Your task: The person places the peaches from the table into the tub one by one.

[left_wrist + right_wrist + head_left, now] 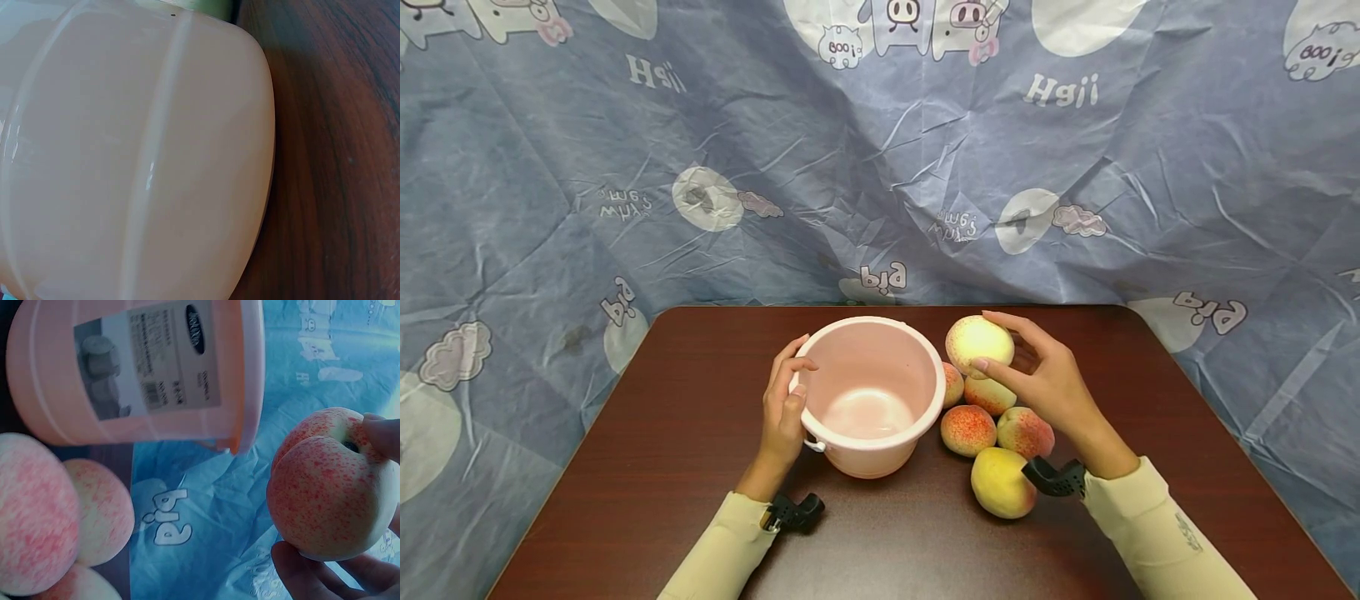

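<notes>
1. Your left hand (784,406) rests against the left side of the pink bucket (871,394), fingers curled over its rim and the thumb on the outer wall, so you have a light hold on it.
2. The bucket stands upright on the dark wooden table (662,450), a little towards its far edge, and nothing shows inside it. From your left wrist, the bucket's smooth pink wall (125,162) fills nearly the whole view, with table grain to its right.
3. Your right hand (1047,379) holds a peach (978,342) lifted off the table, just right of the bucket's rim and about level with it. Your fingertips wrap round it from above and below; the fingers are partly closed around the fruit.
4. From your right wrist, that peach (331,487) shows pale skin flecked with red, gripped by a fingertip (381,434) at its top and more fingers underneath. The bucket's label faces this camera.
5. Four more peaches (996,437) lie on the table right of the bucket, clustered close together, below your right hand. The nearest one to you is yellower.
6. A blue cartoon-printed cloth (880,167) hangs behind the bucket and falls around the table.
</notes>
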